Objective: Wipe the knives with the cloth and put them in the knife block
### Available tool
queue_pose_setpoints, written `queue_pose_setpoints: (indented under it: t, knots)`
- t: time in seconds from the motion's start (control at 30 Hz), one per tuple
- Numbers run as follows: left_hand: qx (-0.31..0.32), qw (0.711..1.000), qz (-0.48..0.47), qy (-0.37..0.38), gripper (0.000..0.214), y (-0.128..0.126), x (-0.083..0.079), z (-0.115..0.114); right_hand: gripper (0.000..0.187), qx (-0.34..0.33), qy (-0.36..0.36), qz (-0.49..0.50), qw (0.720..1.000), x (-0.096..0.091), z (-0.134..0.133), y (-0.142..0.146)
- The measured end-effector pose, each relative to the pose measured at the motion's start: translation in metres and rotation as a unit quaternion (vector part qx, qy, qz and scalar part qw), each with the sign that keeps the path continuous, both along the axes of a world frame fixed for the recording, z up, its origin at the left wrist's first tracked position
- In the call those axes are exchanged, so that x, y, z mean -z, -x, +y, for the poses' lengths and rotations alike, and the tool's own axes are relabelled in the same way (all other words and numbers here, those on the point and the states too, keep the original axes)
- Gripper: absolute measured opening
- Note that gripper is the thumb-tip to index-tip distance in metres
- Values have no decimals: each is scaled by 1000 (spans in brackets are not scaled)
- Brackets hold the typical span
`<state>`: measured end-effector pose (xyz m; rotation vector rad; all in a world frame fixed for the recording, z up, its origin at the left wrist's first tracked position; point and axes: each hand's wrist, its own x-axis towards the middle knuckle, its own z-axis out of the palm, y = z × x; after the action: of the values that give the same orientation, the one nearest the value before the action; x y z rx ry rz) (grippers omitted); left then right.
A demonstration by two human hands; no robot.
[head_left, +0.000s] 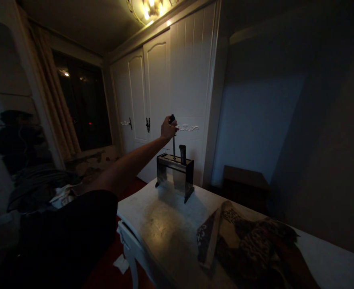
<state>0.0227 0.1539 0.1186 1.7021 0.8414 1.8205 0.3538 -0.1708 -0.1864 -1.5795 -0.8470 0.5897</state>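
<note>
My left hand [168, 127] is stretched out over the far end of the table, its fingers closed round the black handle of a sharpening steel [174, 146]. The steel's thin rod stands upright, its lower end at the top of a knife block [175, 161] with clear sides and black ends. Another black-handled tool [182, 154], perhaps a knife, stands in the block, right of the rod. At lower right, what looks like my right hand [275, 239] rests dimly at a patterned cloth [252, 245]; its fingers cannot be made out in the dark.
The block stands on a white table [177, 216] with a curved edge. Behind it rises a white wardrobe [192, 80]. A dark cabinet [246, 176] is beyond the table's right side. Clothes [38, 184] are piled at left, and white paper [121, 263] lies on the red floor.
</note>
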Motion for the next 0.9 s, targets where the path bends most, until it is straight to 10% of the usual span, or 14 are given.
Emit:
queue_pose_setpoints:
  t: [0.9]
  knots:
    - [66,994,41,76,18,15,91,-1,53,19,45,142,989,-33,-6,24]
